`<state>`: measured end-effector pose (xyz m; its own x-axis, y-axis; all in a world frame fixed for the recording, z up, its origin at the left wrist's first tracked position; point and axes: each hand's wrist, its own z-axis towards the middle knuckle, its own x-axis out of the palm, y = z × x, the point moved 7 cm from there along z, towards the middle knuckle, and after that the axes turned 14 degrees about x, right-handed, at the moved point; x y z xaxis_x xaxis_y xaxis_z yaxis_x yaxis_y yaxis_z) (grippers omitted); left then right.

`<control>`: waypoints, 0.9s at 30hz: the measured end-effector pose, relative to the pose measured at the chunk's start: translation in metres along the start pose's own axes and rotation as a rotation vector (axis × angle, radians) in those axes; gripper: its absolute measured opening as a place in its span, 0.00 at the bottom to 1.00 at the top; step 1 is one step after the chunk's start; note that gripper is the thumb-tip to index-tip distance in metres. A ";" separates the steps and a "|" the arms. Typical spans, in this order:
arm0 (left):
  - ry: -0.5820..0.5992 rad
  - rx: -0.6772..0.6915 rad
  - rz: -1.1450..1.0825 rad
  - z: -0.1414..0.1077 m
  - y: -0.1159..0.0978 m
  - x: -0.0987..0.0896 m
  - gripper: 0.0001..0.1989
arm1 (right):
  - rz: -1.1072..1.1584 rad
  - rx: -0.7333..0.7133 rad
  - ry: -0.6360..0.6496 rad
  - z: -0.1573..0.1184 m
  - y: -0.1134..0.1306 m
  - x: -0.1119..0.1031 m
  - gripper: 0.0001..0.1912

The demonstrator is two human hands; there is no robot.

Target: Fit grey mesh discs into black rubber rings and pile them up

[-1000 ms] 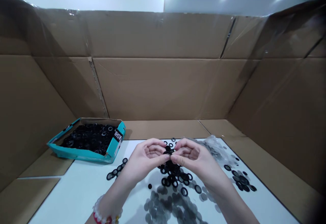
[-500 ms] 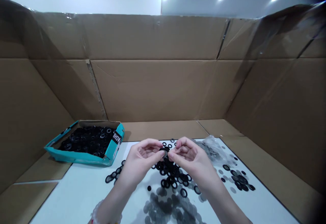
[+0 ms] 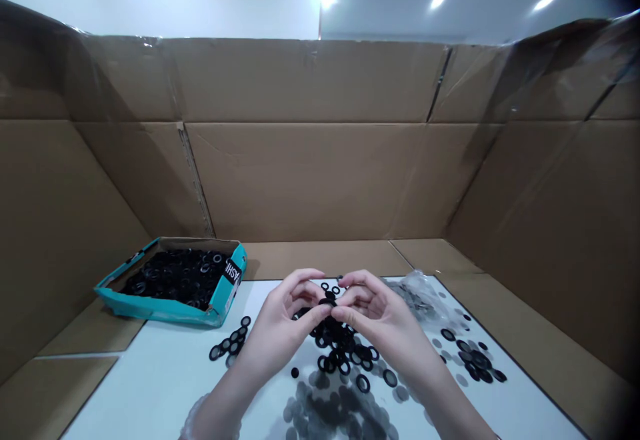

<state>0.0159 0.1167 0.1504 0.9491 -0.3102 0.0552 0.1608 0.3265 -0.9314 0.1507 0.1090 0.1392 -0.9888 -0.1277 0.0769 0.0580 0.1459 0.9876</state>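
Note:
My left hand (image 3: 280, 327) and my right hand (image 3: 383, 317) meet above the middle of the white table. Both pinch one black ring (image 3: 328, 302) between thumbs and fingertips. Under and behind them lies a heap of black rings (image 3: 343, 340). Nearer to me, many grey translucent discs (image 3: 330, 407) are spread out. Left of my left hand, several rings with grey centres (image 3: 233, 341) lie in a cluster. Fingers partly hide the held ring.
A teal box (image 3: 160, 309) full of black rings stands at the back left. At the right are a clear plastic bag (image 3: 425, 299) and a cluster of black pieces (image 3: 477, 360). Cardboard walls (image 3: 310, 180) surround the white table (image 3: 150, 387).
The fingertips of both hands have closed in around the ring, which now sits flatter and slightly lower. The whole view has shifted slightly.

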 end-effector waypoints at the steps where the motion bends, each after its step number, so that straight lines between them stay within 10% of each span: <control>1: 0.013 0.018 0.030 0.000 -0.002 0.000 0.16 | -0.006 0.009 0.009 0.001 -0.001 0.000 0.17; 27: 0.021 0.046 0.149 0.000 0.011 -0.002 0.12 | 0.059 0.049 0.045 0.015 -0.011 -0.003 0.16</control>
<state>0.0162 0.1207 0.1402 0.9576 -0.2735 -0.0902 0.0316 0.4109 -0.9111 0.1506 0.1223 0.1265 -0.9766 -0.1611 0.1424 0.1085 0.2023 0.9733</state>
